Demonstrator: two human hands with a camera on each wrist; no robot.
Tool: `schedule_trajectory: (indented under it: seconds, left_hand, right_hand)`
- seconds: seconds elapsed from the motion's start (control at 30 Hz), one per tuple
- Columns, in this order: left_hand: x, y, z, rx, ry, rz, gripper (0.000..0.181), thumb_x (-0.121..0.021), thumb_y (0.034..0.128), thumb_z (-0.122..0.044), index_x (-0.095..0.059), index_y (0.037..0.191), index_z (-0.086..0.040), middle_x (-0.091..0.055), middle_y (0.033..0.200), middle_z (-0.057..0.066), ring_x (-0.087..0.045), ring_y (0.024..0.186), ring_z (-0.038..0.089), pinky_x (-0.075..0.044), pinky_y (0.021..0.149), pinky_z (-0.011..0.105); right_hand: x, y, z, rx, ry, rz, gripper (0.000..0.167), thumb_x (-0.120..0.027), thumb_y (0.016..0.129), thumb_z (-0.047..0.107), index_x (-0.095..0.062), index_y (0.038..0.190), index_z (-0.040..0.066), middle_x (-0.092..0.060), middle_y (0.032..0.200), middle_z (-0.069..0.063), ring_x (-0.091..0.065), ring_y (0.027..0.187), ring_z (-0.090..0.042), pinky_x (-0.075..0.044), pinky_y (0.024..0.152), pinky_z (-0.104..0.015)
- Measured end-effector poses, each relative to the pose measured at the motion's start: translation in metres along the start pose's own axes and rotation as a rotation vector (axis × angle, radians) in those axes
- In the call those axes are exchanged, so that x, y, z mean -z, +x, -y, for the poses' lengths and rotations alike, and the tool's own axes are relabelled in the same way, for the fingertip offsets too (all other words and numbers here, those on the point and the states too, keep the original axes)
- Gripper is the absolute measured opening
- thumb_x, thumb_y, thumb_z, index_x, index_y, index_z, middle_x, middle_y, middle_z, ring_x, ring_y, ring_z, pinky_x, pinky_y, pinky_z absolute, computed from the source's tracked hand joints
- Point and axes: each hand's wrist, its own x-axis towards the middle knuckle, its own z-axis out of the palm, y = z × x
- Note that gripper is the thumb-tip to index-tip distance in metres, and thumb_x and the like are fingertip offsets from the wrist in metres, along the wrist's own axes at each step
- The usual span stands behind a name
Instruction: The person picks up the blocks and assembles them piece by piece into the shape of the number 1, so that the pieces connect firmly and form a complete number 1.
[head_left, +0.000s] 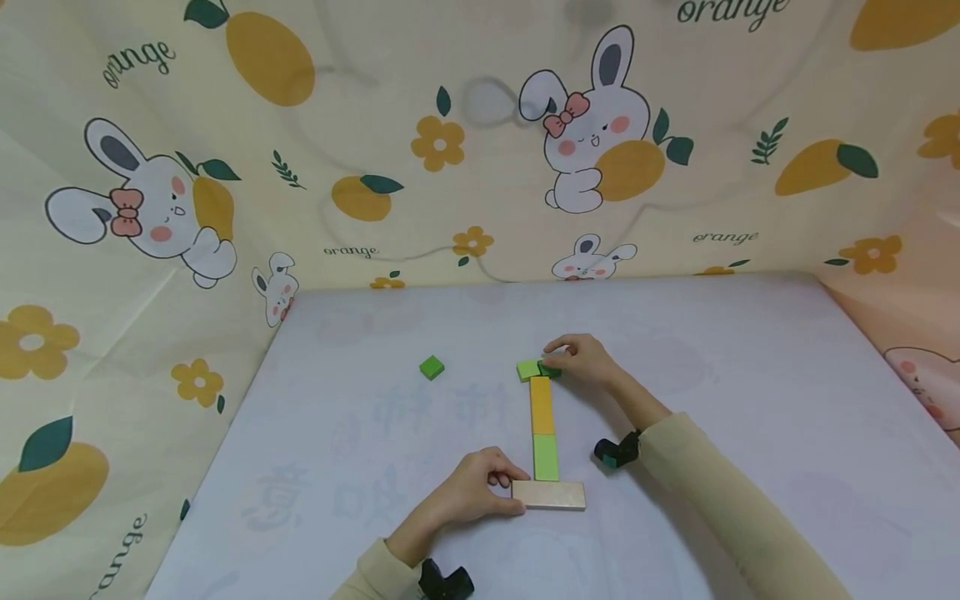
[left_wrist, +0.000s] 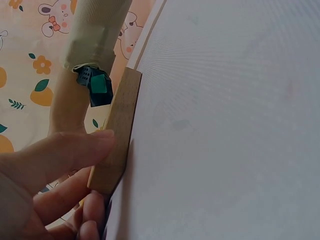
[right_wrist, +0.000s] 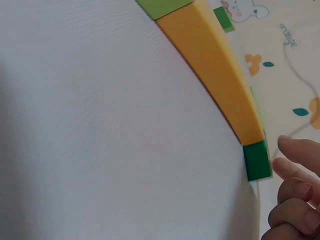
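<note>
A plain wooden block (head_left: 551, 496) lies crosswise at the near end of a row of blocks. My left hand (head_left: 476, 487) pinches its left end, with the thumb (left_wrist: 75, 152) on one face. Beyond it, in line, lie a light green block (head_left: 546, 457) and a longer yellow block (head_left: 542, 406). At the far end a light green cube (head_left: 528, 371) sits beside a dark green cube (right_wrist: 257, 161). My right hand (head_left: 588, 360) is at the dark green cube, its fingertips beside it with a small gap in the right wrist view.
A separate green cube (head_left: 432, 367) lies to the left of the row on the white tabletop (head_left: 337, 433). A printed cloth (head_left: 480, 192) with rabbits and oranges stands behind the table. Dark wrist cameras (head_left: 617, 450) are worn on both arms.
</note>
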Motion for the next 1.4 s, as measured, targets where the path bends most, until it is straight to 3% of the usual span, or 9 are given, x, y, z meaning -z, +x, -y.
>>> schedule_trajectory:
  seconds: [0.3,1.0,1.2,1.4]
  left_hand:
    - [0.000,-0.001,-0.001,0.005,-0.010,0.001,0.031,-0.082,0.0731,-0.009,-0.074,0.103,-0.005,-0.060,0.088,0.006,-0.046,0.077,0.005,-0.039,0.069,0.016]
    - [0.000,0.001,0.000,-0.002,0.001,0.003,0.031,-0.082,0.0731,-0.009,-0.074,0.102,-0.005,-0.060,0.087,0.005,-0.046,0.076,0.004,-0.040,0.069,0.015]
    - [-0.001,0.002,0.001,-0.020,0.029,-0.005,0.031,-0.082,0.0729,-0.010,-0.075,0.102,-0.006,-0.060,0.086,0.004,-0.045,0.076,0.002,-0.040,0.069,0.014]
    - [-0.001,0.000,0.002,0.005,0.034,-0.001,0.030,-0.081,0.0744,-0.013,-0.074,0.103,-0.008,-0.060,0.087,0.001,-0.045,0.077,0.001,-0.039,0.071,0.013]
  right_hand:
    - [-0.001,-0.002,-0.006,0.036,-0.008,0.035,0.034,-0.068,0.088,0.022,-0.067,0.116,0.002,-0.038,0.059,0.005,-0.036,0.056,-0.011,-0.030,0.053,-0.021]
    - [0.000,-0.004,-0.007,0.025,0.006,0.036,0.038,-0.069,0.088,0.022,-0.065,0.120,0.003,-0.041,0.060,0.005,-0.037,0.056,-0.010,-0.031,0.053,-0.021]
    - [0.002,-0.018,-0.010,0.044,0.036,-0.011,0.043,-0.069,0.087,0.022,-0.061,0.126,0.004,-0.043,0.065,0.003,-0.038,0.060,-0.011,-0.032,0.056,-0.022]
    - [-0.002,-0.044,-0.013,0.073,0.081,-0.015,0.041,-0.069,0.088,0.021,-0.061,0.123,0.003,-0.048,0.068,0.003,-0.042,0.063,-0.010,-0.035,0.059,-0.022]
